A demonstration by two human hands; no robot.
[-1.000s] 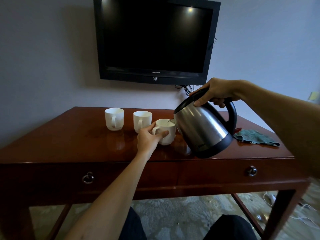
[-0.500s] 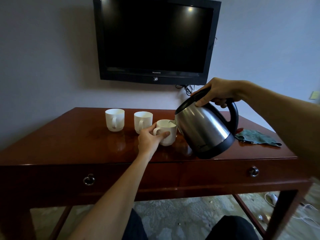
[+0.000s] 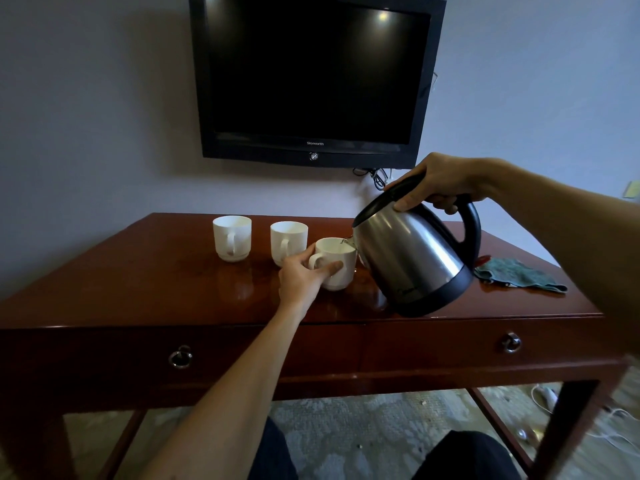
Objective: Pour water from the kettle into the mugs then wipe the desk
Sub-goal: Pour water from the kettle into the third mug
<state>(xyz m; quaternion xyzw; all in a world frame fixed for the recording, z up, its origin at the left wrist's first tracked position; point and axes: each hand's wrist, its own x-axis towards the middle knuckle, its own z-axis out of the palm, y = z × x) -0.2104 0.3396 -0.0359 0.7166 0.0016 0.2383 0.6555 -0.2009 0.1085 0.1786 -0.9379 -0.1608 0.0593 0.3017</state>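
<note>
Three white mugs stand on the dark red wooden desk (image 3: 145,289): a left mug (image 3: 232,238), a middle mug (image 3: 288,241) and a right mug (image 3: 341,261). My left hand (image 3: 303,280) grips the right mug at its handle side. My right hand (image 3: 438,183) holds the black handle of a steel kettle (image 3: 410,261), which is tilted left with its spout over the right mug's rim. A thin stream of water runs from the spout into that mug. A green cloth (image 3: 519,278) lies on the desk at the right.
A black television (image 3: 313,74) hangs on the wall above the desk, with cables below its right corner. The desk front has two drawers with ring pulls (image 3: 180,356). White cables lie on the patterned carpet (image 3: 363,438) at the lower right. My knees show beneath the desk.
The kettle and both hands have stayed nearly still, with the spout kept over the right mug. The view has shifted only slightly.
</note>
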